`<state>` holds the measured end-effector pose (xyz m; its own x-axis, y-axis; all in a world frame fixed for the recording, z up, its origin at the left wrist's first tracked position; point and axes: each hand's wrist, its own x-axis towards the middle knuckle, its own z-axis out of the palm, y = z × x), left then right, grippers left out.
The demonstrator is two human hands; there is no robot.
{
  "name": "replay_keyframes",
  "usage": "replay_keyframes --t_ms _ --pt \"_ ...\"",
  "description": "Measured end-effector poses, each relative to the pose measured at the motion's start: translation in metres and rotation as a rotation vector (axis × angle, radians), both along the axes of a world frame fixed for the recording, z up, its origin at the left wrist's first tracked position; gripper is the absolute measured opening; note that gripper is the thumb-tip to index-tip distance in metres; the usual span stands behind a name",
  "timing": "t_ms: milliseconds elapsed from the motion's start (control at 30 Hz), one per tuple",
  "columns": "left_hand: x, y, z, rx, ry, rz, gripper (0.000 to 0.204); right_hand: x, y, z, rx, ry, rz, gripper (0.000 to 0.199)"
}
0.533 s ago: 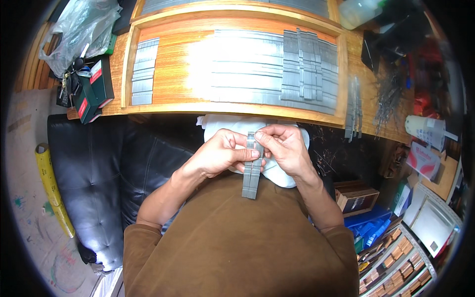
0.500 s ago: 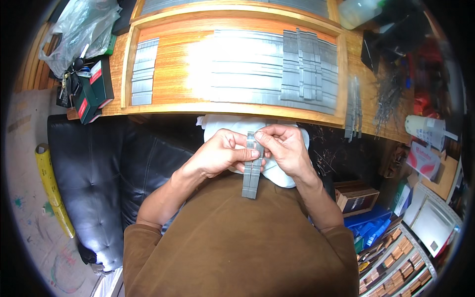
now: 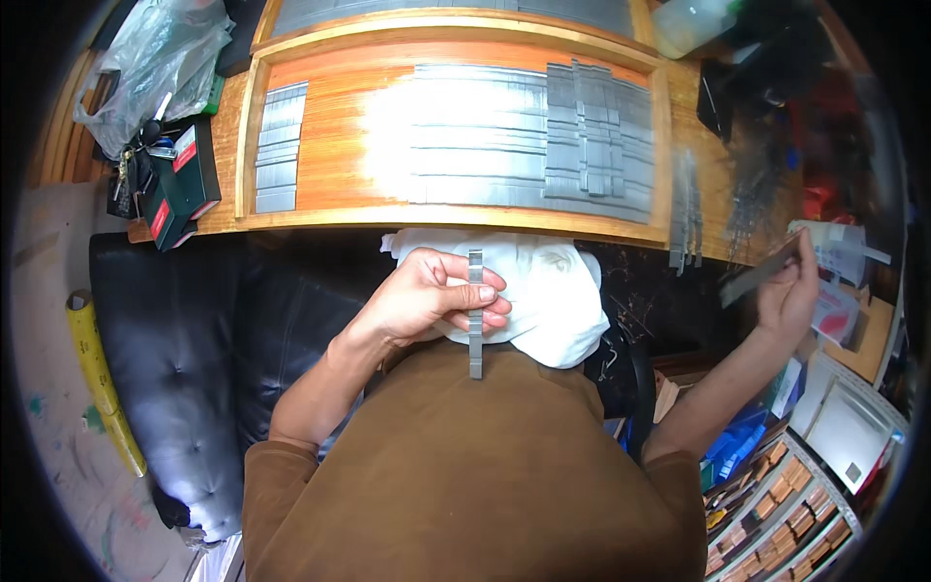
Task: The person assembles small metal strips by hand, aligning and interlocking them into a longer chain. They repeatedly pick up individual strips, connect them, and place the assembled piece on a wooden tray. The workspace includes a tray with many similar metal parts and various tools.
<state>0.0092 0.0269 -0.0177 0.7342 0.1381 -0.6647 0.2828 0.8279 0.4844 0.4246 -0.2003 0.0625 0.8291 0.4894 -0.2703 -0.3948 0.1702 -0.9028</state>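
The left hand (image 3: 432, 296) is closed around a thin grey metal strip (image 3: 475, 312), pinched upright between thumb and fingers, just above a white cloth (image 3: 548, 301) that lies in the lap at the near edge of the table (image 3: 703, 209). The right hand (image 3: 790, 291) is stretched far out to the right, past the table's right end, gripping a second grey strip (image 3: 761, 272) held tilted, near some packets and papers on a side surface.

On the table sits a shallow wooden tray (image 3: 349, 145) with a raised rim. Many flat grey strips lie in it side by side: a short stack (image 3: 278, 145) at its left end, a broad run of long strips (image 3: 475, 136) across the middle, and a denser, overlapping group (image 3: 601, 141) toward the right end. A few more strips (image 3: 687, 209) lie outside the tray, by the table's right edge.

Judged from this, the work is well along: most of the tray floor is covered, though a bare orange band remains between the left stack and the middle run. The two strips in the hands are not yet laid down
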Motion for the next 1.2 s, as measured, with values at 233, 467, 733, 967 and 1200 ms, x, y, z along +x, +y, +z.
replay_keyframes --t_ms 233,467,733,967,1200 --pt "0.000 -0.002 0.002 -0.022 0.000 -0.010 0.025 -0.046 -0.005 -0.020 -0.025 0.013 0.119 0.017" --pt "0.010 -0.001 0.013 0.053 0.008 -0.102 0.022 -0.208 0.098 -0.049 -0.285 -0.094 0.902 0.018" --pt "0.008 -0.009 -0.001 0.156 0.030 -0.056 0.015 -0.222 0.111 -0.090 -0.215 0.062 0.924 0.018" --pt "0.008 -0.016 -0.006 0.181 0.011 -0.105 0.013 -0.223 0.103 -0.093 -0.210 0.053 0.908 0.019" --pt "0.014 -0.010 -0.003 0.190 0.007 -0.076 0.018 -0.222 0.098 -0.103 -0.120 0.396 0.923 0.017"
